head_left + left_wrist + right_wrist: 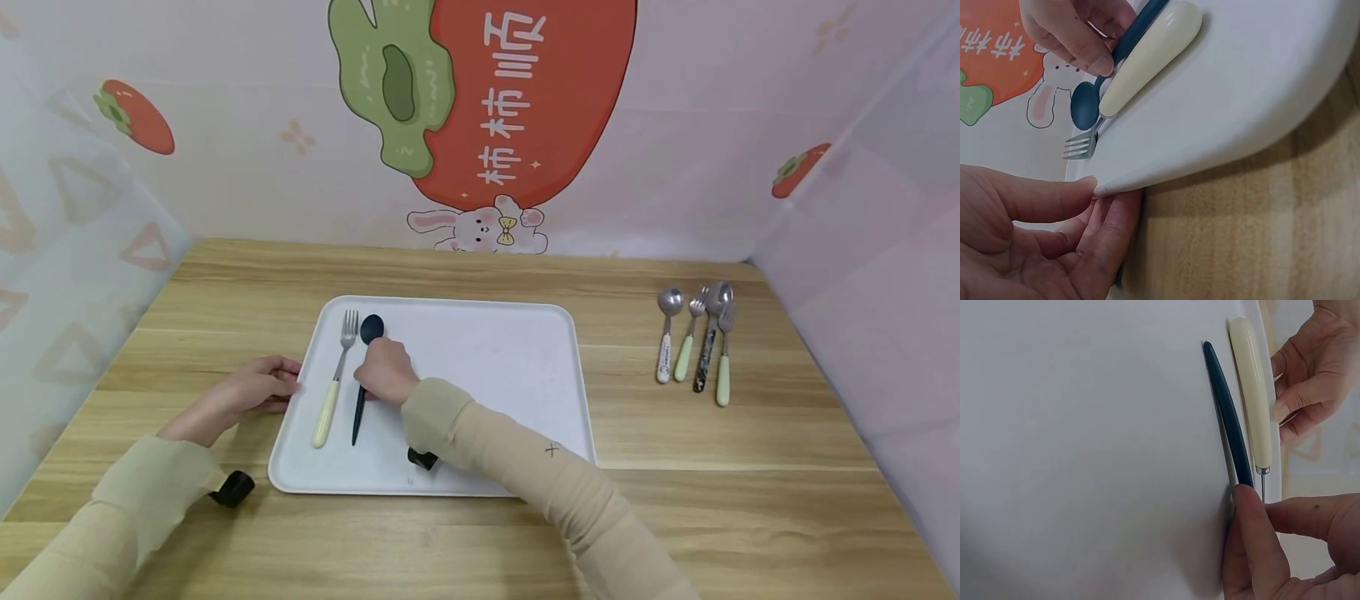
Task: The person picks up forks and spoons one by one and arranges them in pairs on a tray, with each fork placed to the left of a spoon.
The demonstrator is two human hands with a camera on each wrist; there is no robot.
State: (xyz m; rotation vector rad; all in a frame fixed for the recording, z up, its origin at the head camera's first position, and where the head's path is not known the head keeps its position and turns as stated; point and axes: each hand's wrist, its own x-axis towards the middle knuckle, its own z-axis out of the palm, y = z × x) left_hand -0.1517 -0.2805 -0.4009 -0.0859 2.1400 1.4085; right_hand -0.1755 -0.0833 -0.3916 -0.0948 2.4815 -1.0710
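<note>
Pinching spoon [372, 328] and tray [495, 367], cutlery cluster [708, 342], head view only

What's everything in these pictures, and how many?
tray: one, white, on table
tray spoon: one, dark, right of tray fork
tray fork: one, cream handle, tray's left side
other spoons: two, white-handled and dark-handled, table's right
other forks: two, green handles, beside other spoons
table: one, brown, under tray
walls: three, pale, back and sides
fruit pictures: three, red, walls
rabbit picture: one, white, back wall
writing: one line, white, biggest fruit
wrist pieces: two, black, by sleeves
sleeves: two, beige, arms
left grip: one, bare, pinching tray rim
right grip: one, bare, pinching tray spoon
</note>
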